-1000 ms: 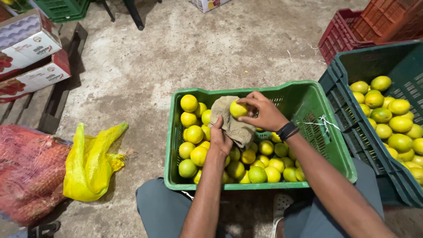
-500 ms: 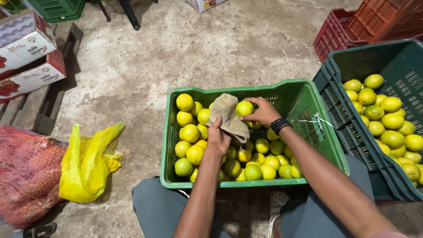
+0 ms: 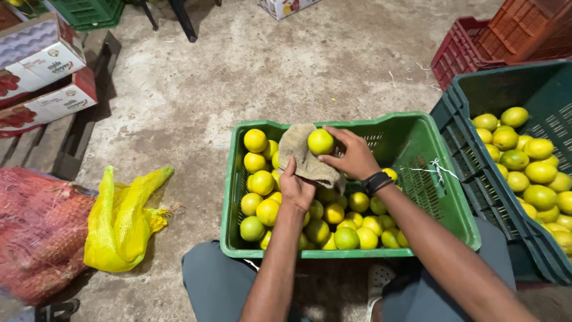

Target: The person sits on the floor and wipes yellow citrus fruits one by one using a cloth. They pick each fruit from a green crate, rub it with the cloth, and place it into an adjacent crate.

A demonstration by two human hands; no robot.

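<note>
Yellow-green citrus fruit (image 3: 320, 142), round, smooth, pinched in right hand (image 3: 355, 156); left hand (image 3: 296, 189) clutching beige cloth (image 3: 302, 155).

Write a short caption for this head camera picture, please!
Right hand holds a yellow-green fruit against a cloth in the left hand, above a green crate.

- Stained concrete floor (image 3: 333, 65) carries everything.
- Green crate (image 3: 417, 179) and dark green crate (image 3: 476, 197), both holding citrus.
- Yellow mesh bag (image 3: 122, 220), red mesh sack (image 3: 39, 232).
- Red crates (image 3: 459, 53), cardboard boxes (image 3: 44, 77) on a pallet.
</note>
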